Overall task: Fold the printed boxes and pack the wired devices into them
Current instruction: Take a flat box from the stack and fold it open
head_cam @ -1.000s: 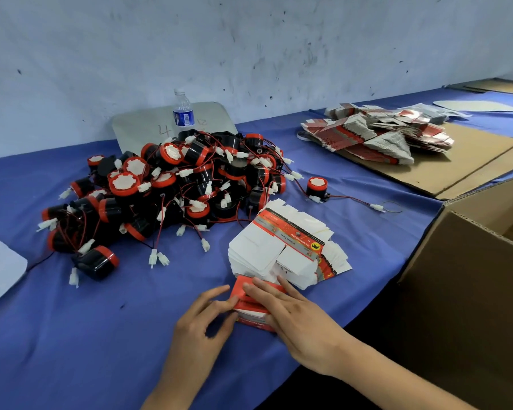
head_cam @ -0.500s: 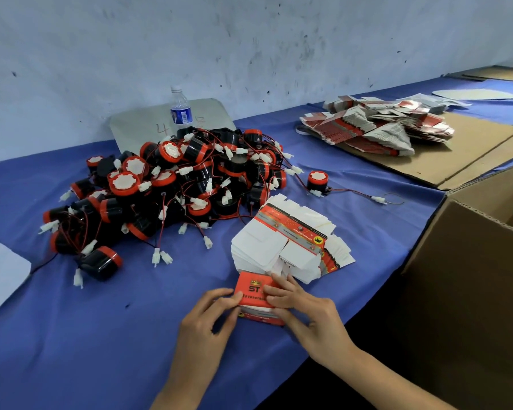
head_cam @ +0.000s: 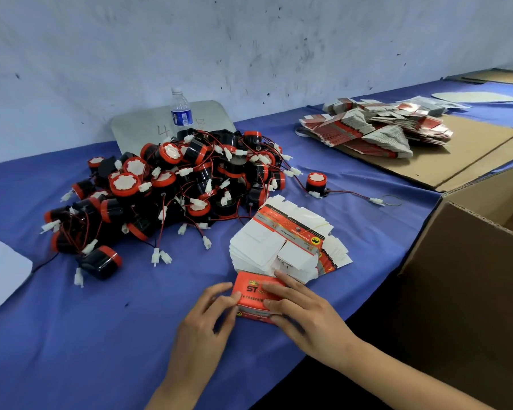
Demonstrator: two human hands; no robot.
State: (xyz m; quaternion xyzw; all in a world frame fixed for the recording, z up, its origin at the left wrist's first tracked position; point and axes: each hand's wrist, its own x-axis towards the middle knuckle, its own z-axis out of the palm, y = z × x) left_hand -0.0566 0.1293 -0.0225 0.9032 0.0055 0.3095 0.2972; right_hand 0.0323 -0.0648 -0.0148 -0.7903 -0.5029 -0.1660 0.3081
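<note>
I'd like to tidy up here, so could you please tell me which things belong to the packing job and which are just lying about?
Job: red box in both hands, flat boxes, wired devices, spare boxes.

Lying about: water bottle, grey board, cardboard sheets.

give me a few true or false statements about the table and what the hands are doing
1. Both hands hold the red printed box. True: the left hand and the right hand grip it from either side.
2. The water bottle lies on its side. False: it stands upright behind the pile of wired devices.
3. One device sits apart from the pile. True.
4. The stack of flat boxes sits inside the cardboard carton. False: it lies on the blue cloth, left of the carton.
5. A device is already in the held box. False: none shows in it.
</note>
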